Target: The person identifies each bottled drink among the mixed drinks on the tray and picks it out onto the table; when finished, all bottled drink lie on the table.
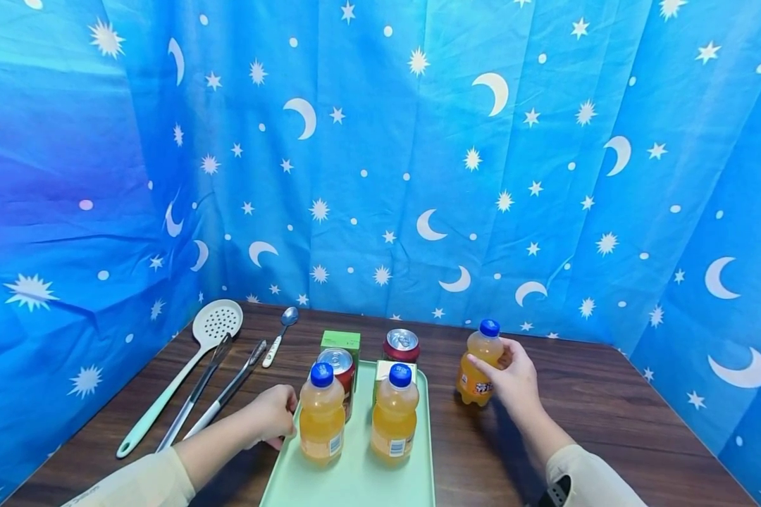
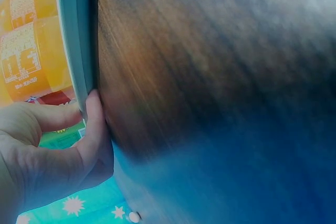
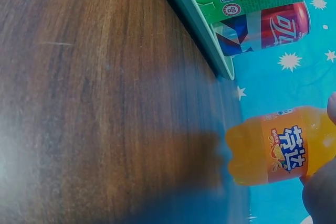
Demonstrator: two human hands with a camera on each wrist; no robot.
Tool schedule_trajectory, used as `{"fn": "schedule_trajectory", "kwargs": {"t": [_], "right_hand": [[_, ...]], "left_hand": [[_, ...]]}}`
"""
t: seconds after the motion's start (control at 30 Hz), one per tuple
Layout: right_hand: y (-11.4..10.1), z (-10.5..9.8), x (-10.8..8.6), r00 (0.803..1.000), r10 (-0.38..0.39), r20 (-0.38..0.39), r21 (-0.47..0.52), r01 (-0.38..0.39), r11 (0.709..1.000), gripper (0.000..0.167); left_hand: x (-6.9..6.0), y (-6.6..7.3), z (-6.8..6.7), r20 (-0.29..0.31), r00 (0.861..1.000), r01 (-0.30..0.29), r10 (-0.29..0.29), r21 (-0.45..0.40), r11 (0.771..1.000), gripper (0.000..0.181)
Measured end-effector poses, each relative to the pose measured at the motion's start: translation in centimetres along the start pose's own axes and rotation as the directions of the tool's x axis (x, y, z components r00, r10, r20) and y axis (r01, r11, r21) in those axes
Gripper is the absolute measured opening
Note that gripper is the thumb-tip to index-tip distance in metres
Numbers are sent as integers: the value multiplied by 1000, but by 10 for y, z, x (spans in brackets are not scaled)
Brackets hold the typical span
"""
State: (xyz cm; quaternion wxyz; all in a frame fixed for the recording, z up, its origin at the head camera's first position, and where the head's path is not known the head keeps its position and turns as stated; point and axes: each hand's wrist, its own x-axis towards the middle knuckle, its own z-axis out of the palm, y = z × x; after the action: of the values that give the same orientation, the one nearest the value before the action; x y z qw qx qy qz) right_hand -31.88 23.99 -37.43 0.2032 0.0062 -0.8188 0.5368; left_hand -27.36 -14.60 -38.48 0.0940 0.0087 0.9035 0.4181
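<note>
Head view: one orange-drink bottle (image 1: 472,379), gripped by the right hand (image 1: 515,374), is beyond the right edge of the tray (image 1: 355,486); the left hand (image 1: 271,415) pinches the tray's left edge. On it stand two more bottles (image 1: 321,426), two cans (image 1: 401,342) and two cartons (image 1: 341,339). One skimmer (image 1: 214,324), one pair of tongs (image 1: 227,389) and one spoon (image 1: 280,339) lie toward the left edge of the table (image 1: 583,394).

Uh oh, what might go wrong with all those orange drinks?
The held bottle might slip from the right grip and land on the table, since it is beside the tray, not over it.
The left grip pinches the tray's edge, so a sudden tug could topple the two bottles standing there.
</note>
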Motion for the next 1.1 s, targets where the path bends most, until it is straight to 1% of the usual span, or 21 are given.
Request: {"fn": "schedule_trajectory", "kwargs": {"t": [0.3,0.57,0.8,0.93,1.1], "right_hand": [[0,2,-1,1000,-14,7,25,14,1000,62],[3,4,-1,1000,-8,4,10,8,1000,62],[3,4,-3,1000,3,3,14,-3,1000,62],[3,4,-4,1000,-3,2,9,3,1000,63],[4,4,-4,1000,-22,-20,-30,21,999,63]], "left_hand": [[-1,0,-1,3,1000,11,-11,1,1000,31],[0,0,0,-8,1000,4,-4,-2,1000,32],[0,0,0,-1,1000,11,-11,-1,1000,32],[0,1,0,-1,1000,12,-12,-5,1000,32],[-1,2,0,2,1000,11,-11,-7,1000,32]]}}
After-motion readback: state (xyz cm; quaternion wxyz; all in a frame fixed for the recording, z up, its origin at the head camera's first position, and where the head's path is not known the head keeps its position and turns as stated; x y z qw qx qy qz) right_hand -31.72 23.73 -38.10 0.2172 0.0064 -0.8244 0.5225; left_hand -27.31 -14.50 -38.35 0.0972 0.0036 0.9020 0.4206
